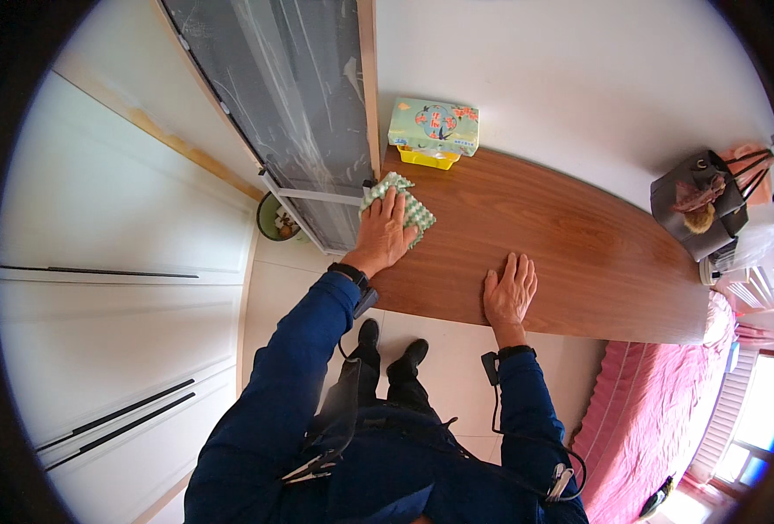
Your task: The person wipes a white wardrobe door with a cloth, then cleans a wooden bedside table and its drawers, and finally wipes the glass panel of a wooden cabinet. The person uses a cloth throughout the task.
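My left hand point(382, 234) lies over a green-and-white checked cloth point(420, 213) at the left end of a brown wood-grain tabletop point(557, 203). The fingers press the cloth down, and part of it shows past the thumb and fingertips. Flat on the tabletop near its front edge rests my right hand point(511, 291), holding nothing, with its thumb spread from the fingers. Behind the cloth, against the wall, a tissue box point(434, 124) with a floral print sits on a yellow plastic container point(428, 158).
A dark handbag point(698, 203) stands at the tabletop's right end. Beside the left end rises a framed grey panel point(295, 98), with a green waste bin point(270, 219) behind it. White cabinets point(125, 327) line the left. A bed with a pink cover point(649, 393) lies at right.
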Action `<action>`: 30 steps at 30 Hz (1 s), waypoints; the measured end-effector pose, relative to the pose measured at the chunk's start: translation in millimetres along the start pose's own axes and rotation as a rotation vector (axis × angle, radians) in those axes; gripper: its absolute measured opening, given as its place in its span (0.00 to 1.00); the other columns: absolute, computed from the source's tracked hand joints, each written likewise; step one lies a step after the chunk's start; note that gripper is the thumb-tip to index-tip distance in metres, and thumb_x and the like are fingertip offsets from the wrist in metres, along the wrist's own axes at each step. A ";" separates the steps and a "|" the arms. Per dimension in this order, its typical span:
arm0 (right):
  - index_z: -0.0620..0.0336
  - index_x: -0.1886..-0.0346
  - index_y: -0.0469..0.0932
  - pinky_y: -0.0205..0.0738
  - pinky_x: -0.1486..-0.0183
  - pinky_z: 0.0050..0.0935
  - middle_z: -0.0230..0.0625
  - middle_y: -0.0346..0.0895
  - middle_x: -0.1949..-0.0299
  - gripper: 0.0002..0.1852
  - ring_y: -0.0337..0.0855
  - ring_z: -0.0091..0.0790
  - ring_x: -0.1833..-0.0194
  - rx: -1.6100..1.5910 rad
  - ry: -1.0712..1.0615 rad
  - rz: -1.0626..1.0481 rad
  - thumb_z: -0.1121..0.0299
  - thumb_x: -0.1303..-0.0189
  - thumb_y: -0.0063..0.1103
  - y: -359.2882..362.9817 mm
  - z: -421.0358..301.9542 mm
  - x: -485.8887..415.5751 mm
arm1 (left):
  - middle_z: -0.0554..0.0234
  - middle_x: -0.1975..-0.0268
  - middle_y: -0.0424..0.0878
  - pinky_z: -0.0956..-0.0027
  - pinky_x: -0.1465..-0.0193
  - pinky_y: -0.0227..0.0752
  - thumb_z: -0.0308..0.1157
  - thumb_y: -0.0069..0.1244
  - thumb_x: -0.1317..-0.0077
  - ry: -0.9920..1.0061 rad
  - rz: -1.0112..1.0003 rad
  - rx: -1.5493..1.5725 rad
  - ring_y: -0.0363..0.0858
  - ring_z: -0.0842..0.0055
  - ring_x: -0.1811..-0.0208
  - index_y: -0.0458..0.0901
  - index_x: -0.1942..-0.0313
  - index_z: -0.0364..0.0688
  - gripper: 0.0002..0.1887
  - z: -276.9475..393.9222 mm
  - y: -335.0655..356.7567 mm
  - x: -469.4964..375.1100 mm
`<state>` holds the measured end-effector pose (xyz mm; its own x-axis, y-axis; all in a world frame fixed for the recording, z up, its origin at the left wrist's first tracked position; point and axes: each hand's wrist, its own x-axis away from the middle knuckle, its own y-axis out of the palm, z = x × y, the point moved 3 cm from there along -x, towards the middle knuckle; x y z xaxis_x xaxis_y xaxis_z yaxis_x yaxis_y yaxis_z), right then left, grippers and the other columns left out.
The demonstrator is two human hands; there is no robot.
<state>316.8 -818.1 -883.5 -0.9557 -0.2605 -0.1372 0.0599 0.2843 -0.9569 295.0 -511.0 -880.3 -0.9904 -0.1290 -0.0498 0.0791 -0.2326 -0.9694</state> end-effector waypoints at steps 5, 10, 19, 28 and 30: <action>0.64 0.25 0.66 0.47 0.20 0.61 0.57 0.59 0.22 0.34 0.55 0.62 0.21 0.016 -0.001 0.004 0.55 0.28 0.55 3.0 1.5 1.3 | 0.39 0.19 0.56 0.42 0.25 0.59 0.49 0.52 0.25 0.033 0.025 0.013 0.64 0.44 0.27 0.60 0.23 0.32 0.40 -8.3 0.8 -30.0; 0.64 0.25 0.67 0.48 0.20 0.60 0.57 0.61 0.23 0.34 0.57 0.62 0.22 0.006 -0.034 0.030 0.56 0.29 0.57 3.5 2.8 1.8 | 0.40 0.20 0.57 0.43 0.26 0.61 0.43 0.51 0.25 0.047 0.017 0.051 0.66 0.45 0.29 0.62 0.24 0.32 0.36 -17.0 5.6 -32.8; 0.63 0.26 0.68 0.48 0.20 0.60 0.56 0.62 0.23 0.33 0.57 0.60 0.22 -0.005 -0.009 0.039 0.55 0.30 0.57 3.4 2.2 0.3 | 0.39 0.22 0.61 0.47 0.27 0.63 0.36 0.52 0.29 0.154 0.022 0.130 0.69 0.46 0.32 0.66 0.28 0.29 0.34 -3.9 -10.1 71.0; 0.63 0.27 0.69 0.46 0.19 0.58 0.56 0.62 0.23 0.33 0.58 0.60 0.21 -0.015 0.006 0.038 0.54 0.29 0.56 2.2 2.8 -0.7 | 0.40 0.20 0.60 0.45 0.27 0.62 0.44 0.54 0.29 0.159 -0.110 0.037 0.69 0.49 0.30 0.64 0.25 0.28 0.39 24.9 -20.7 129.1; 0.63 0.27 0.69 0.46 0.19 0.58 0.56 0.62 0.23 0.33 0.58 0.60 0.21 -0.030 0.002 0.050 0.54 0.29 0.56 1.7 2.3 -0.9 | 0.40 0.20 0.60 0.47 0.28 0.63 0.45 0.54 0.30 0.177 -0.117 0.022 0.70 0.50 0.31 0.64 0.25 0.28 0.40 28.3 -18.6 108.4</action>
<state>318.4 -819.5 -885.6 -0.9524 -0.2432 -0.1838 0.0989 0.3241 -0.9409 189.4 -547.9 -860.9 -0.9973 0.0713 0.0190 -0.0368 -0.2573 -0.9656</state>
